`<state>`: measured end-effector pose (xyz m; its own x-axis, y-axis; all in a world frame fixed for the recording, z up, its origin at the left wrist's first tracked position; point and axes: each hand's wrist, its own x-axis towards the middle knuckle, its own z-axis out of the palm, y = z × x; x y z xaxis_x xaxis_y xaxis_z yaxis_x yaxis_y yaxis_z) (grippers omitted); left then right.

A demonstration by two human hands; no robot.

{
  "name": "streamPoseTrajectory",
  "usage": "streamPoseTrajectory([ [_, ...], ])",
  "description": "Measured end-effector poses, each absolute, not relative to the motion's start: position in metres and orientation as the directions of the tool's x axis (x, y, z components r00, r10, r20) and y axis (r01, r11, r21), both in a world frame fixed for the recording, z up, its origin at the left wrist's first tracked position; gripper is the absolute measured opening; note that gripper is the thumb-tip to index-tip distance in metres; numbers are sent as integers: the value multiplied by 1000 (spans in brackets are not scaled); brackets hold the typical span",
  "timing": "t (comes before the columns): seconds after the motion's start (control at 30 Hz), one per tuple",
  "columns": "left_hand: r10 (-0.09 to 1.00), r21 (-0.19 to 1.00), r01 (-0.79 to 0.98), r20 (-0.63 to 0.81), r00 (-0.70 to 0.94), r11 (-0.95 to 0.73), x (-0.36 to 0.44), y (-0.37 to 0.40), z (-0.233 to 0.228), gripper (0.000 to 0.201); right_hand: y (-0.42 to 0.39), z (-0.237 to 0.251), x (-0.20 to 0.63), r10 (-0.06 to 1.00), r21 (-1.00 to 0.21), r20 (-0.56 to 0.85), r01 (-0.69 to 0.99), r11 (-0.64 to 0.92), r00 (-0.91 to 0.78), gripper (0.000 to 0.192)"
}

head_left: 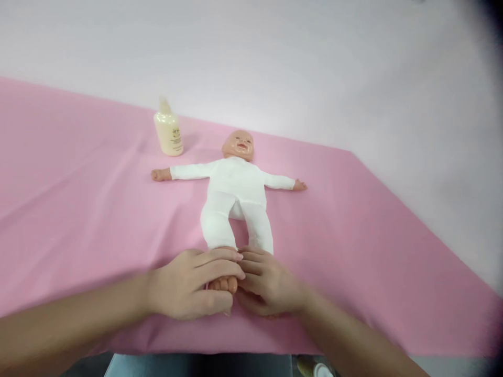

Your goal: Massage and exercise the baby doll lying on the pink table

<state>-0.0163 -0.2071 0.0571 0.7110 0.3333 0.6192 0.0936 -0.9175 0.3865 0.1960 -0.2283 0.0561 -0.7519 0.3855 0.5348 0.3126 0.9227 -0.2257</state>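
Both bare forearms enter from the six o'clock edge, over a wide pink cloth-covered table (78,209). At centre lies a plastic baby doll in a white sleepsuit (234,193), on its back, arms spread, head toward twelve o'clock. Left hand (192,283) curls its fingers round one bare doll foot (223,284); right hand (267,283) covers the other, fingers bent. At ten o'clock of the doll stands a small cream lotion bottle (168,131), upright
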Motion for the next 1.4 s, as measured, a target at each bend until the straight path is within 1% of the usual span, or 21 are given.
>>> streamPoseTrajectory([
  [0.2,339,408,86,603,722,-909,-16,-208,57,20,-228,56,195,388,-225,536,316,922,-750,11],
  [0.27,293,357,65,633,716,-932,-16,-207,57,16,-229,55,196,388,-223,526,317,922,-757,12],
  [0.33,205,262,25,687,697,-965,-15,-206,56,11,-229,56,196,380,-217,511,312,925,-771,12],
  [0.4,134,191,-11,729,671,-982,-13,-205,56,12,-229,56,197,369,-212,503,302,929,-781,12],
  [0.5,101,183,-60,755,647,-981,-12,-203,57,13,-229,57,197,357,-212,519,288,934,-777,12],
  [0.6,78,187,-99,756,650,-977,-12,-202,58,11,-230,57,197,359,-206,503,294,933,-786,13],
  [0.73,83,186,-84,738,669,-979,-13,-202,57,11,-230,56,198,366,-198,474,307,931,-801,15],
  [0.9,92,215,-96,723,685,-972,-12,-202,58,15,-230,56,198,349,-200,502,287,937,-791,15],
  [1.1,93,220,-91,703,705,-971,-12,-201,58,13,-231,54,199,359,-176,458,313,933,-813,11],
  [1.27,87,218,-95,701,708,-971,-13,-201,57,14,-231,55,199,351,-165,486,310,936,-800,8],
  [1.4,80,201,-92,705,705,-975,-14,-200,56,16,-231,56,199,351,-150,511,321,935,-785,8],
])
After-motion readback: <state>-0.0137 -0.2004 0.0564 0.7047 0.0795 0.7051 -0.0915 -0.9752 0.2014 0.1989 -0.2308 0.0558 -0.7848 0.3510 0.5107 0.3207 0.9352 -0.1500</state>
